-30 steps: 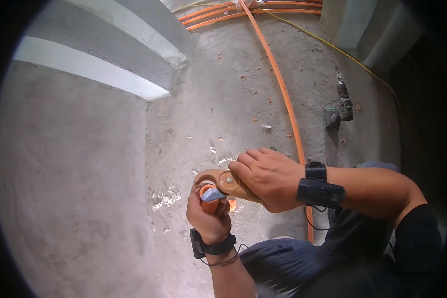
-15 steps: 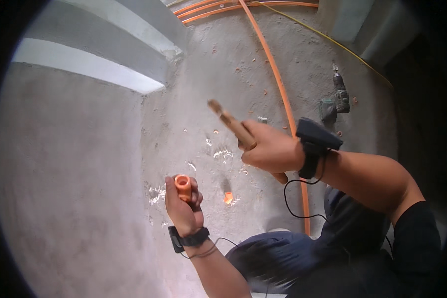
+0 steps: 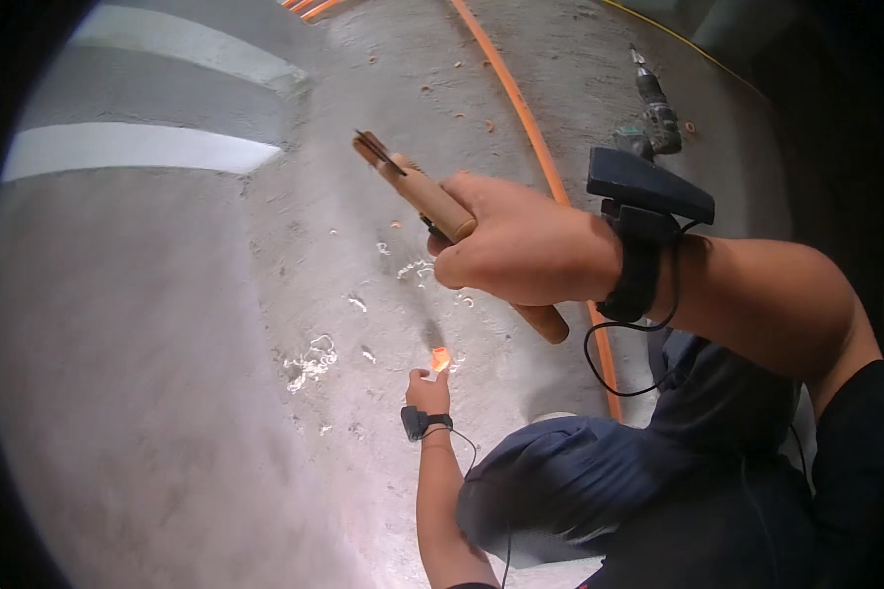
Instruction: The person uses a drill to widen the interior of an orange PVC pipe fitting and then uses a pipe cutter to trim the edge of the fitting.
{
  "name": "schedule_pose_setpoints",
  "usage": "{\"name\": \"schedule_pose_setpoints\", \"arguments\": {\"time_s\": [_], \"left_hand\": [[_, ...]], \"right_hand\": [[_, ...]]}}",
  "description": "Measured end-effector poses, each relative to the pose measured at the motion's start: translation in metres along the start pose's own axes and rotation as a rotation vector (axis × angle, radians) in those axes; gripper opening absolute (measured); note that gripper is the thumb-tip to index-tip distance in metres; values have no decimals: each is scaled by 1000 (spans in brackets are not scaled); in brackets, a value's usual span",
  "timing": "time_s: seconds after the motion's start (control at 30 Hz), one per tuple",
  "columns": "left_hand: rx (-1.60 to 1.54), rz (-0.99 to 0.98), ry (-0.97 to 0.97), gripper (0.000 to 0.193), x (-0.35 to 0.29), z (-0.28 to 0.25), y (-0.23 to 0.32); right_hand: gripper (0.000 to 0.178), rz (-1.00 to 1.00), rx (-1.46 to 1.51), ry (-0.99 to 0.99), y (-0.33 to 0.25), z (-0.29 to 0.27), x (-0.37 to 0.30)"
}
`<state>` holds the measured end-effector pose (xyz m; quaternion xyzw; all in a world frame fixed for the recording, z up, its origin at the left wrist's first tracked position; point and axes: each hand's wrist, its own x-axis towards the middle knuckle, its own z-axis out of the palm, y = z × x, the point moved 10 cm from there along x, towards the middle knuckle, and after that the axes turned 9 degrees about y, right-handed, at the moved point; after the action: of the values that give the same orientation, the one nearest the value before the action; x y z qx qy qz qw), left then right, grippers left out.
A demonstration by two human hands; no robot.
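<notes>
My right hand (image 3: 521, 240) is closed around a tan hand tool (image 3: 427, 201) with a split, dark-edged head pointing up and left; its rounded rear end sticks out below the fist. The exact kind of tool is unclear. Down at the floor, my left hand (image 3: 428, 395) has its thumb and fingers curled at a bright orange pipe fitting (image 3: 440, 359). The index fingertip meets the fitting's lower edge, while the palm and other fingers are hidden. Black wrist straps with small boxes and thin cables sit on both wrists.
A long orange pipe (image 3: 521, 103) runs along the concrete floor (image 3: 363, 461). Beyond my right wrist lies a cordless drill (image 3: 655, 113). White shavings (image 3: 309, 363) and orange bits are scattered about. A yellow cord (image 3: 678, 39) crosses the far right, and a grey wall corner (image 3: 147, 152) stands at left.
My left hand has gone down and right to the fitting on the floor; the orange fitting it held before no longer shows. The right hand has come closer with the tool, and the view has shifted.
</notes>
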<state>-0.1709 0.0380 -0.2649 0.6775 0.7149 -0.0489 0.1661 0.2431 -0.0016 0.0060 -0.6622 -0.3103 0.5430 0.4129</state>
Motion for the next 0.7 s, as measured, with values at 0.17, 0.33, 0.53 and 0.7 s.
{"name": "schedule_pose_setpoints", "arguments": {"time_s": [0.17,0.33,0.53,0.7], "left_hand": [[-9,258,138,39,-9,21,30],[-258,369,310,44,10,-22,46],[-590,511,151,41,-54,-193,207],[-905,418,82,42,-86,-280,240]], "right_hand": [[32,16,-114,-33,8,-1,-2],[32,-78,-186,-2,-2,7,0],[43,-207,-119,-45,5,43,13],[42,-160,116,-145,-22,78,5]]}}
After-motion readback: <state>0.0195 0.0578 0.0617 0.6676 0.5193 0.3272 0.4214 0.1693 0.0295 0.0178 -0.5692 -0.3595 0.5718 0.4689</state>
